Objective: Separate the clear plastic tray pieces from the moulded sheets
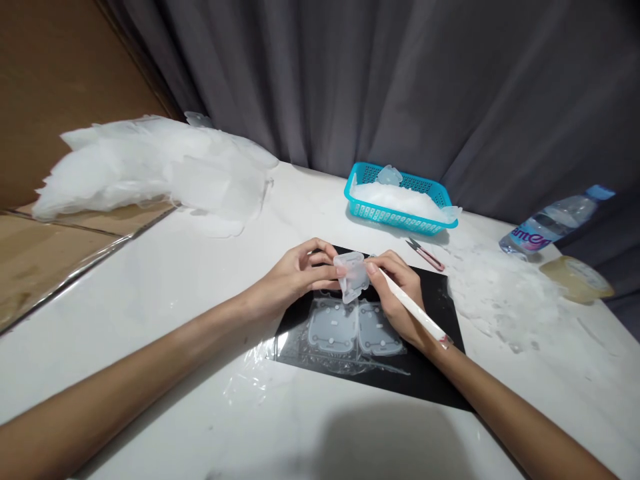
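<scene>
My left hand [311, 272] pinches a small frosted plastic piece [353, 275] between thumb and fingers, held up over the black mat [440, 373]. In my right hand [400, 287] is a slim white pen-like tool [413, 307], its back end pointing toward my right wrist. The tool's tip is hidden at the fingers, close to the piece's right edge. Beneath both hands a frosted plastic sheet with two rounded panels [333, 327] lies on the mat, with clear film around it.
A large stack of frosted sheets [150, 163] lies at left, partly on cardboard [60, 250]. Behind the mat stand a turquoise basket [400, 217] of plastic pieces and pink-handled thread snips [427, 255]. At right are plastic scraps [505, 293], a water bottle [555, 223] and a yellowish tape roll [580, 280].
</scene>
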The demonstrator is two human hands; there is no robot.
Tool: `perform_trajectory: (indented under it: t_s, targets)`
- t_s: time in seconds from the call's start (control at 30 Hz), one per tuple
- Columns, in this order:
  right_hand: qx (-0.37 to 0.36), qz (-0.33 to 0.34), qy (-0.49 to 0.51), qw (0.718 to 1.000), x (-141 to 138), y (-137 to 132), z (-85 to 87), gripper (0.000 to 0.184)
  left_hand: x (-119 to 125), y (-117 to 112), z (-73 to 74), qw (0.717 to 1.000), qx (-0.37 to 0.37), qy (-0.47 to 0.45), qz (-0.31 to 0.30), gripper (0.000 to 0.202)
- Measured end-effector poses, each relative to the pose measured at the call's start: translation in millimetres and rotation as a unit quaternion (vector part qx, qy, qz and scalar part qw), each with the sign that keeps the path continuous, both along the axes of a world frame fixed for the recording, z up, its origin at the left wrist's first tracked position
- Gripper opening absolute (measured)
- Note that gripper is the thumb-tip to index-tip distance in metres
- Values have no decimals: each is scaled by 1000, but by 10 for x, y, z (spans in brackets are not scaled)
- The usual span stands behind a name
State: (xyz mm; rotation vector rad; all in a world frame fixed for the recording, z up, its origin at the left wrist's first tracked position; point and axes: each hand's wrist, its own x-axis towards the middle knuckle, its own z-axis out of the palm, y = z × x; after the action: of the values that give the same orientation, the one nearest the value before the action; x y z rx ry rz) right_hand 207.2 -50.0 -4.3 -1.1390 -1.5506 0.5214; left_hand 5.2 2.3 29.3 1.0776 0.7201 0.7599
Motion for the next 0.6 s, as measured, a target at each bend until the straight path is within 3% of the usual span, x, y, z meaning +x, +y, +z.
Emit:
perform_trajectory:
  t_s: [0.1, 0.23, 0.43, 0.6]
  targets:
    - [16, 2, -16, 1000, -8, -2, 1, 14, -20, 23, 13, 999, -21, -18, 16, 24]
    - [43, 11, -40, 998, -15, -12, 17, 12, -15, -13, 27, 1000, -15, 11, -10, 28]
    - [99, 8, -81, 992, -37, -39, 31, 11, -14, -56, 13, 989, 130, 65, -17, 20]
    - [133, -1, -119, 984, -45, -58, 31, 13, -62, 33, -26, 981, 188, 52, -20, 15]
